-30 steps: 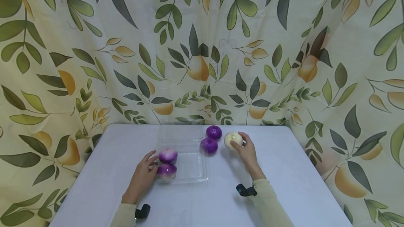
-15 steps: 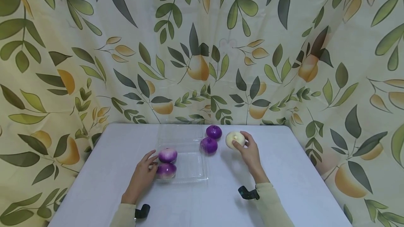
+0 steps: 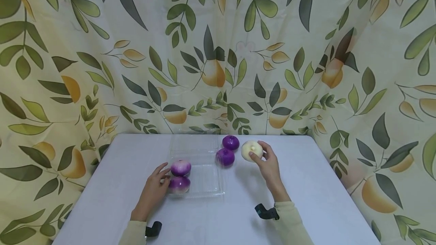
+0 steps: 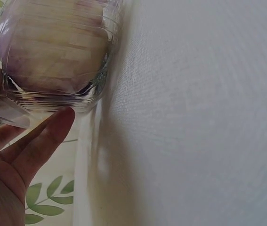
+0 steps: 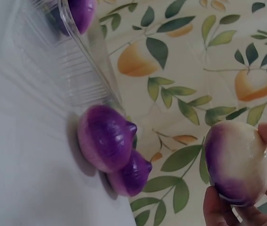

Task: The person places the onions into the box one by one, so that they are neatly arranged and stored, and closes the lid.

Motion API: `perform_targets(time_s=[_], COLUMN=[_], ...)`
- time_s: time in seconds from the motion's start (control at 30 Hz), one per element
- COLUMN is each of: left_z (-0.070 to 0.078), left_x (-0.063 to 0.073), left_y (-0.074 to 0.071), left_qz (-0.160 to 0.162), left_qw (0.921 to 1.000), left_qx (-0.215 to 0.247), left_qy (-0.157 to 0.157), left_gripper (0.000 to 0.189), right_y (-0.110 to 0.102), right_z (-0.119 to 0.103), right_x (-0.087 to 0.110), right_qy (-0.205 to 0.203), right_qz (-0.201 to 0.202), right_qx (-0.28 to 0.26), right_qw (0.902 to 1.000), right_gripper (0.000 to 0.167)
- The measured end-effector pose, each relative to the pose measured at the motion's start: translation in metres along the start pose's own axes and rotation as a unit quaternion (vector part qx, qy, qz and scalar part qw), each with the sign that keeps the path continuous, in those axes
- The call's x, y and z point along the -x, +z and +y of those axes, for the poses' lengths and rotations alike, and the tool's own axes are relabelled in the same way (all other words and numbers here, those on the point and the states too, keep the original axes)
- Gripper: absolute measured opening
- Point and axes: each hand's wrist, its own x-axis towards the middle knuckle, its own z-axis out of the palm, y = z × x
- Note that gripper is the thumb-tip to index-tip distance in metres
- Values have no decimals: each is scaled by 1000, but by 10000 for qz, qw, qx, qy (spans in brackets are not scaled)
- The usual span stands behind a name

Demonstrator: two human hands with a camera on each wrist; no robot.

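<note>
The right hand [image 3: 270, 165] is clamped on a pale onion [image 3: 252, 151], thumb on one side and fingers round the other, held above the worktop [image 3: 306, 192] toward its far edge, right of the middle; the right wrist view shows purple patches on its skin. The left hand [image 3: 154, 188] holds its fingers loosely apart, a fingertip against the wall of a clear plastic clamshell box [image 3: 206, 180] left of the worktop's middle. Its lid [image 3: 194, 144] lies open toward the far edge. Inside, along the box's left edge, sit two purple-and-white onions, one [image 3: 181, 168] behind the other [image 3: 179, 185]. Two deep-purple onions, one near the far edge [image 3: 231, 142] and one nearer the box [image 3: 225, 157], rest close together between the box and the held onion
</note>
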Motion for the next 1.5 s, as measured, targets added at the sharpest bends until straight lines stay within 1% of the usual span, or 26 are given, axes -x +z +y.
perform_targets(time_s=[0.3,0.43,0.67,0.87,1.03,1.2,1.3,1.5], left_z=[-3,-4,-4,-1,-2,-3,-3,-2], left_x=[2,2,1,0,0,0,0,0], left_y=[3,4,2,0,0,1,0,-1], left_qz=[200,217,82,35,-3,-5,-10,-18], left_qw=[9994,9993,9999,10000,10000,10000,10000,10000], left_qx=[-68,-70,-4,-34,19,-17,17,49], left_qy=[263,292,92,66,-33,-18,7,14], left_gripper=[33,34,33,32,32,33,32,33], right_y=[6,10,18,24,30,39,44,52], right_z=[-7,-10,-15,-15,-13,-9,-8,-8], right_x=[8,12,19,23,27,31,34,39], right_qy=[-237,-282,-380,-452,-535,-717,-734,-626], right_qz=[-216,-254,-437,-600,-655,-711,-802,-953], right_qx=[-140,-198,-204,-252,-213,-32,-12,-58], right_qw=[9994,9991,9981,9969,9962,9949,9941,9935], right_gripper=[63,62,63,64,63,61,61,61])
